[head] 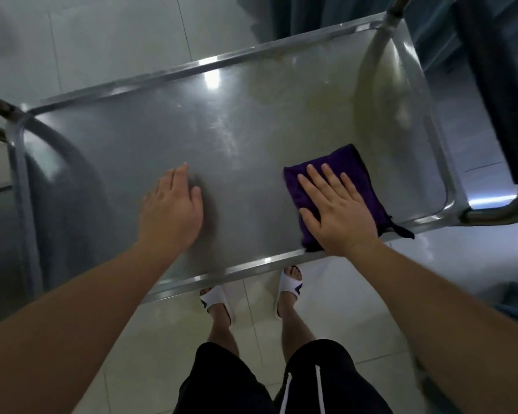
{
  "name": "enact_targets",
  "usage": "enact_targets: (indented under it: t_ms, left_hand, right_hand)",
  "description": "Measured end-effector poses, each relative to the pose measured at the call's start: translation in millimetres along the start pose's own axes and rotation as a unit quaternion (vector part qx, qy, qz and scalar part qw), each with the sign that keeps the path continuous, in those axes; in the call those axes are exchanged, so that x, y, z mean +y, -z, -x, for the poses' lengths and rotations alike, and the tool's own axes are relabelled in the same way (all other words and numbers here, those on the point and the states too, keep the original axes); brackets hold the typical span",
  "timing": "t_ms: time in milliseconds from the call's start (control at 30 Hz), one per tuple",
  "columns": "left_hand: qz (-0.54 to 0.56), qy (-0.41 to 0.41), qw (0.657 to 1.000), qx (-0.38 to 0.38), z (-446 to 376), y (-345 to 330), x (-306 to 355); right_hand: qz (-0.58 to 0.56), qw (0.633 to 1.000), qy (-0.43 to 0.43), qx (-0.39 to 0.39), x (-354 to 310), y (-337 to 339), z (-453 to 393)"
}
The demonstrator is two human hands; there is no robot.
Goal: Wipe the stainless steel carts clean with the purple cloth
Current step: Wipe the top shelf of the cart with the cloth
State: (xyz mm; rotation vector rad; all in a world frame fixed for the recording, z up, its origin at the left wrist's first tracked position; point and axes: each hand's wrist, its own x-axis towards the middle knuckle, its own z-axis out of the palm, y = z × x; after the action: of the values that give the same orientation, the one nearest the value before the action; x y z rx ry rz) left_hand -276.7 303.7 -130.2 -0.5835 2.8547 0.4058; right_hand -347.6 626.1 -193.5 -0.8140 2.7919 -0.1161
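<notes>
Right hand (337,210) flat on purple cloth (353,174), left hand (172,210) flat on cart (162,138)

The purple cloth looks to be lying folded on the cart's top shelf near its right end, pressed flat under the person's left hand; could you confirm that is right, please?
Not quite: the head view shows the right hand flat on the folded purple cloth, near the right end of the cart's top shelf. The left hand rests on bare steel, apart from the cloth.

cloth (335,192) on cart (174,138), perhaps right
</notes>
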Motion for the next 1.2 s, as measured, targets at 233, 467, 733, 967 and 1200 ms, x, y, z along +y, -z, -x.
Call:
enact_targets:
  t_ms: [233, 467, 733, 967, 1200]
  left_hand:
    - [0.015, 0.057, 0.998, 0.021, -10.0, -25.5, 16.6]
    - [-0.005, 0.072, 0.995, 0.062, -24.3, -42.8, 3.5]
    - [0.029, 0.093, 0.989, 0.115, -28.9, -66.9, -3.1]
    - [0.025, 0.095, 0.987, 0.124, -30.4, -70.3, -5.9]
    - [0.020, 0.090, 0.988, 0.126, -30.5, -76.6, -11.9]
  right_hand:
    - [0.020, 0.999, -0.031, -0.002, 107.9, 23.6, -0.6]
    - [-0.009, 0.970, -0.237, 0.045, 140.5, 31.5, -1.7]
    - [-0.044, 0.958, -0.280, 0.041, 50.2, 22.0, -19.1]
    - [-0.052, 0.997, 0.061, 0.007, -118.5, -4.8, -67.0]
    - [-0.013, 0.974, 0.226, -0.034, -78.7, 13.2, -128.8]
